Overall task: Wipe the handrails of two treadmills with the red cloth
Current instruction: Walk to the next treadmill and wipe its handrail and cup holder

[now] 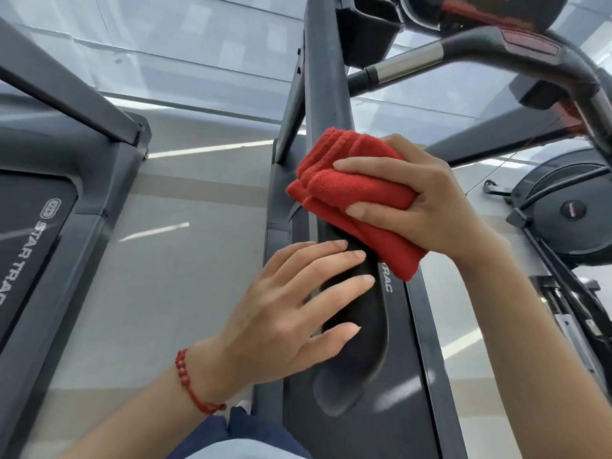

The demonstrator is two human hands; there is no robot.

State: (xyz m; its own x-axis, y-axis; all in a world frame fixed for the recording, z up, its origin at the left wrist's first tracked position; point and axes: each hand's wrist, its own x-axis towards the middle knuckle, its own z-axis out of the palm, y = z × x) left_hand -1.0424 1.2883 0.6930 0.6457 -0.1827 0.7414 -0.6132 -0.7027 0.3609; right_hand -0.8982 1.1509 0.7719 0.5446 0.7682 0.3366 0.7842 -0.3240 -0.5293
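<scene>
A folded red cloth (351, 190) is wrapped over the dark side handrail (359, 326) of the treadmill in the middle of the view. My right hand (427, 200) grips the cloth from the right, fingers pressing it onto the rail. Just below, my left hand (298, 309) rests on the bare black end of the same handrail, fingers spread and apart, holding nothing. A red bead bracelet sits on my left wrist. A second treadmill (49, 210) marked STAR TRAC stands at the left.
The treadmill's upright post (324, 77) rises behind the cloth. A curved front bar with a chrome section (410, 62) crosses the top right under the console. Another exercise machine (569, 210) stands at the right. A grey floor aisle (182, 243) runs between the treadmills.
</scene>
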